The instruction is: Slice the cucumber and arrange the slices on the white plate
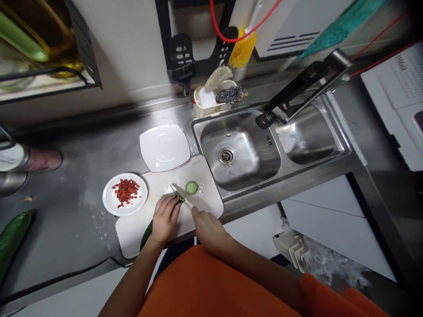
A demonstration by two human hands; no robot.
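Orange shirt (211, 288) spreads at our six o'clock. Past it, our left hand (165, 216) curls over a cucumber (146, 236) on the board (127, 235), one end toward seven o'clock. Our right hand (209, 229) grips a knife (187, 203), its blade at the other end. From the board's middle, a slice (191, 187) lies toward two, the sink (213, 154) beyond; a dish (165, 147) at twelve, a plate (108, 199) of red bits (126, 192) at nine.
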